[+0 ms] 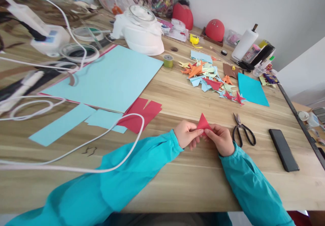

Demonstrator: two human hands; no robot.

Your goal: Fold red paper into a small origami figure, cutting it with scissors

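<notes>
Between my two hands is a small piece of folded red paper (202, 122), its pointed tip facing away from me. My left hand (187, 134) pinches its left lower side with thumb and fingers. On the other side, my right hand (220, 137) grips the right lower corner, the thumbs nearly meeting. The fingers cover the paper's lower part. Black-handled scissors (241, 129) lie just right of my right hand, blades pointing away. Farther back sits a pile of folded paper figures (203, 75) in orange, red, blue and pale green.
Large light-blue sheets (109, 78), blue strips (62, 124) and red paper pieces (142, 114) lie to the left. A white cable (127, 158) loops over my left sleeve's area. A phone (283, 149) rests at right, a turquoise sheet (252, 88) behind it. Green tape (168, 61) stands mid-table.
</notes>
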